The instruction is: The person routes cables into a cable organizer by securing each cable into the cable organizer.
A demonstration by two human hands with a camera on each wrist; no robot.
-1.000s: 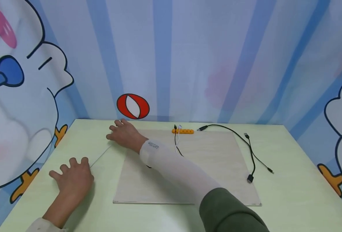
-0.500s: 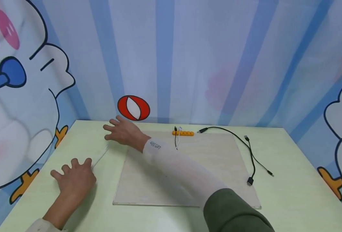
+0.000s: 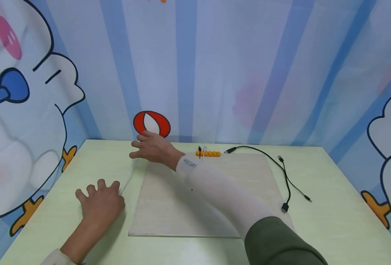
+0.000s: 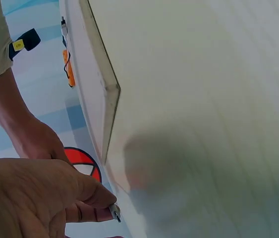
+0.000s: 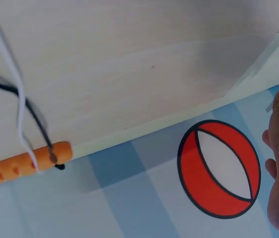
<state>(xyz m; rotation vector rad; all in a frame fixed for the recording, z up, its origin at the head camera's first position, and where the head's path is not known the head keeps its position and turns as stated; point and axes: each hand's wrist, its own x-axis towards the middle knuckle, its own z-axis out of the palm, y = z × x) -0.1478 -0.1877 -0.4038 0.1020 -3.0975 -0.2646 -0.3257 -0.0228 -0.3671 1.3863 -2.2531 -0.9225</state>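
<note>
A white cable (image 3: pixel 129 178) runs taut between my two hands at the left of the board. My left hand (image 3: pixel 100 202) pinches one end, and in the left wrist view its small connector (image 4: pixel 115 212) pokes out past the thumb. Farther back, my right hand (image 3: pixel 153 148) pinches the other end; the right wrist view catches a bit of it at the thumb. An orange cable holder (image 3: pixel 212 154) lies at the board's back edge. A white cable (image 5: pixel 20 106) and a black cable (image 5: pixel 36 118) sit in slots at one end of it.
A flat pale board (image 3: pixel 162 217) lies mid-table, partly under my right forearm. To its right are a long black cable (image 3: pixel 261 150) and a shorter black cable (image 3: pixel 287 184), crossing each other. A printed cloth backdrop (image 3: pixel 215 73) stands behind the table.
Both hands have shifted to the right, still holding the white cable between them. My right forearm now covers more of the board. The orange holder stays put.
</note>
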